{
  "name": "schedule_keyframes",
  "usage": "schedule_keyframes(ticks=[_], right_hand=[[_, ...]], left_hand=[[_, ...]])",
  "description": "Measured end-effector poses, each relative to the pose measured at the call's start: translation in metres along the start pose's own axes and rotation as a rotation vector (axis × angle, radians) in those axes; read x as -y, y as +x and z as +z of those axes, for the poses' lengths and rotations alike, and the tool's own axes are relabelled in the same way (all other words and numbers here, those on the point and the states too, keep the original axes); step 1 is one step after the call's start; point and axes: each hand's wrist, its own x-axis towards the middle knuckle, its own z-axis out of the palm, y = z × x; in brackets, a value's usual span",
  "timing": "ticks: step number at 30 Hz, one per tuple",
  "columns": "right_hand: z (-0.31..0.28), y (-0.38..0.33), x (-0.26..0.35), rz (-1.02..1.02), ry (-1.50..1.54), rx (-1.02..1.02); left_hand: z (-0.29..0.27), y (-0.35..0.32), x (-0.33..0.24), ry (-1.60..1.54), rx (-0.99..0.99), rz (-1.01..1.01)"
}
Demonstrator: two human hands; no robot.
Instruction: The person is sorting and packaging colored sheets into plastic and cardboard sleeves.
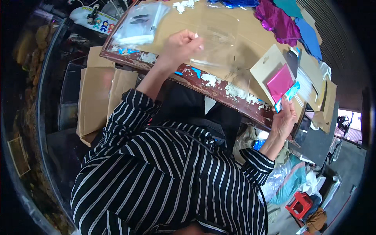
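1. Your left hand [182,45] pinched the near corner of a clear plastic sleeve [217,37], fingers closed on its edge. The sleeve lay flat on the brown table [250,43], probably so the mouth stayed reachable for loading.
2. Your right hand [285,117] gripped a beige backing card [270,68] at its lower corner, at the table's near edge. Against the card sat a magenta square [280,82] and a thin blue-and-white strip [289,94], thumb clamping the lot. It looked like one stack, held together so it would go in as one piece.
3. The card was tilted, hang-hole end pointing away from you toward the sleeve. Card and sleeve were near each other but not touching.
4. Counts: one sleeve in hand, one card, one magenta square, one strip.
5. One bag of clear packets [139,23] sat at the table's far-left corner, well apart from your left hand. I couldn't count the contents.
6. More card stock [309,84] was piled just beyond your right hand, within easy reach. The number of sheets was unclear.
7. Foil pieces [280,21] in purple, blue and teal lay at the far side, at least three colours. The exact count was hidden by overlap.
8. Flat cardboard [96,98] lay on the floor left of your lap, two or three sheets.
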Motion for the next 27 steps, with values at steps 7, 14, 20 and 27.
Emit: schedule_keyframes(ticks=[7, 14, 20, 27], right_hand=[[0.011, 0.005, 0.006, 0.007, 0.078, -0.11], [0.038, 0.005, 0.014, 0.055, 0.17, -0.107], [0.038, 0.013, 0.014, 0.038, 0.144, -0.086], [0.03, 0.021, 0.014, -0.018, 0.188, -0.125]], left_hand=[[0.019, 0.007, -0.007, -0.145, 0.06, -0.1], [0.063, 0.008, -0.012, -0.329, 0.193, -0.264], [0.07, 0.004, -0.015, -0.291, 0.356, -0.187], [0.067, 0.005, -0.043, -0.299, 0.421, -0.141]])
